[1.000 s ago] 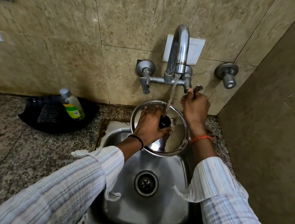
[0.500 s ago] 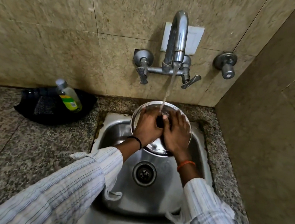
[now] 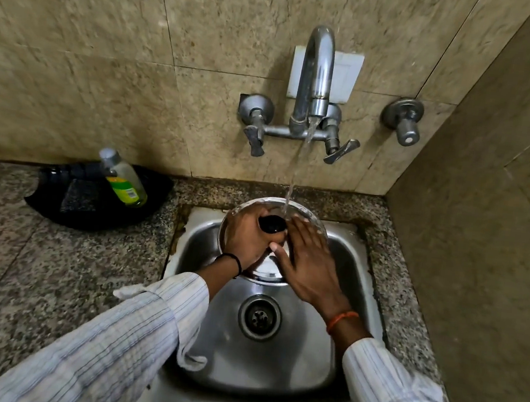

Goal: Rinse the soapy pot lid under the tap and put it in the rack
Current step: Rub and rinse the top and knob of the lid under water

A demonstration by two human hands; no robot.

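Note:
A round steel pot lid (image 3: 263, 272) with a black knob (image 3: 271, 224) is held over the sink, tilted, under the running water. My left hand (image 3: 248, 236) grips the lid at the knob. My right hand (image 3: 308, 262) lies flat on the lid's surface, fingers spread, just right of the knob. The tap (image 3: 314, 84) on the wall is on, and its stream (image 3: 296, 171) falls onto the lid beside the knob. Both hands cover much of the lid. No rack is in view.
A steel sink (image 3: 357, 277) with a drain (image 3: 259, 316) sits in a speckled granite counter (image 3: 35, 267). A soap bottle (image 3: 123, 178) leans in a black dish (image 3: 90, 210) at the left. A side wall (image 3: 488, 259) stands close on the right.
My right hand left the tap's right handle, came down onto the lid, and now lies flatter on it. The lid sits lower over the sink. Water keeps running.

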